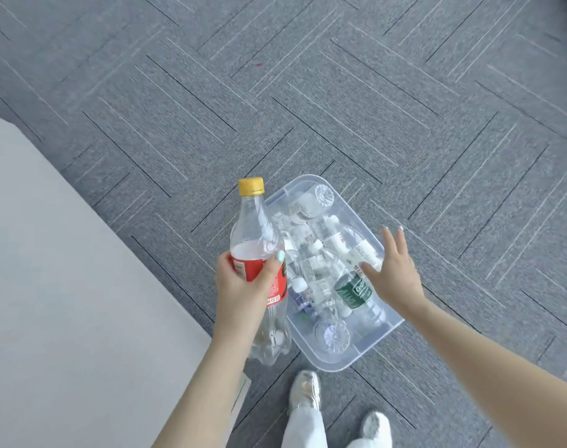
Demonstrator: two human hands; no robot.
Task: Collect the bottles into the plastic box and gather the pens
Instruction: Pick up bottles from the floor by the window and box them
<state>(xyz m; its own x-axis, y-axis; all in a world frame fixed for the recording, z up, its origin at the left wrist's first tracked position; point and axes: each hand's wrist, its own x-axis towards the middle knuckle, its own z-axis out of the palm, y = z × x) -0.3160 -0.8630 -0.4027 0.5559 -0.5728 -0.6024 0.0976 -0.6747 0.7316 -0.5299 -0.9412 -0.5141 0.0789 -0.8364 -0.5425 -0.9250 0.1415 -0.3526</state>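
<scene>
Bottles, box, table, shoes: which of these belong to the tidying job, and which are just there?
Part of the job:
yellow-capped bottle, gripped by the left hand
plastic box holding bottles
green-label bottle
right hand, open over the box

Just there:
grey table
carpet
shoes

Bare forearms, pale mint nail polish on the left hand, light trousers, seemingly silvery-white trainers
</scene>
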